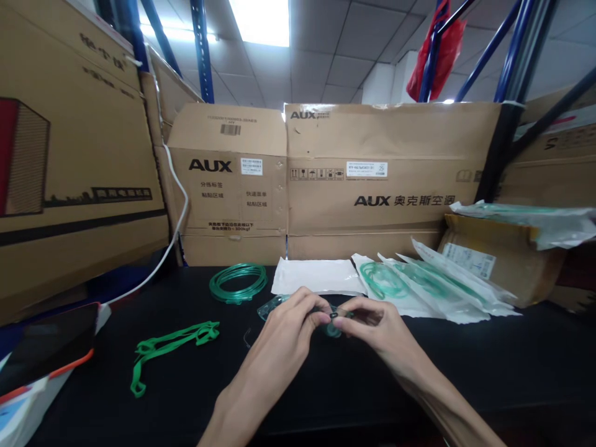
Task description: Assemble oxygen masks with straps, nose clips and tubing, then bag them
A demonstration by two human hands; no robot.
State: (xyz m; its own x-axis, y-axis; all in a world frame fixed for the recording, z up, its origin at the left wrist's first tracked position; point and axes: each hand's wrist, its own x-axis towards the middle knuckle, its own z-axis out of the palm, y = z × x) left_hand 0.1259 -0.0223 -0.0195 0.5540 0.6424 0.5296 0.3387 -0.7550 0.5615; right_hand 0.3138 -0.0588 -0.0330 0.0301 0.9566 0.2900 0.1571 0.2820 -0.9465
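Observation:
My left hand point(293, 332) is closed, thumb and fingertips pinching a clear, green-tinted plastic mask point(270, 307) above the black table. Close by on its other side, my right hand point(375, 326) pinches the same mask, the two sets of fingertips almost meeting. A small dark piece point(333, 315) shows between the thumbs; its kind is too small to make out. Much of the mask is hidden behind my fingers. Left of my hands lies a loose green elastic strap point(174, 344). Behind it, coiled green tubing point(238, 282) rests on the table.
A white packet point(316, 277) lies behind my hands. Several clear-fronted packets of green tubing point(410, 282) overlap to the right, beside an open cardboard box point(484, 254). At left, a dark-screened device point(51, 341) has a white cable point(179, 217). Tall AUX cartons point(395, 180) wall off the back.

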